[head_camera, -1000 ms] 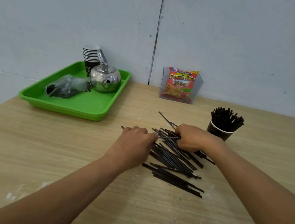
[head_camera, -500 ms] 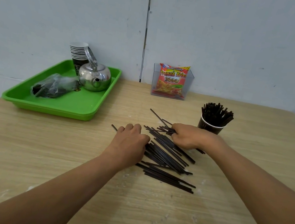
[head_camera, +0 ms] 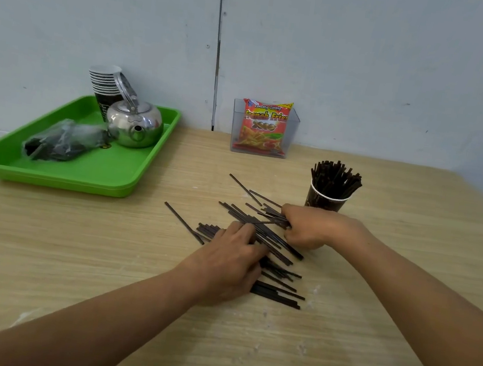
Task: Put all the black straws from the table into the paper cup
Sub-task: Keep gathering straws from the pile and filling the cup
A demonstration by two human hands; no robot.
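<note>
- Black plastic straws [head_camera: 276,296] lie scattered mid-table, left hand [head_camera: 228,265] pressed flat on them, fingers together.
- Right hand [head_camera: 307,227] has its fingers clamped on a few, just in front of the dark paper cup [head_camera: 323,200].

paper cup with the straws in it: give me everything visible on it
The paper cup is dark brown or black with a white rolled rim and a faint pale print on its wall. It stands upright on the wooden table, right of the loose straw pile and just behind the right hand, which hides its base, so contact cannot be told. It is packed with black straws that stand above the rim and fan outward. It looks undamaged.
</note>
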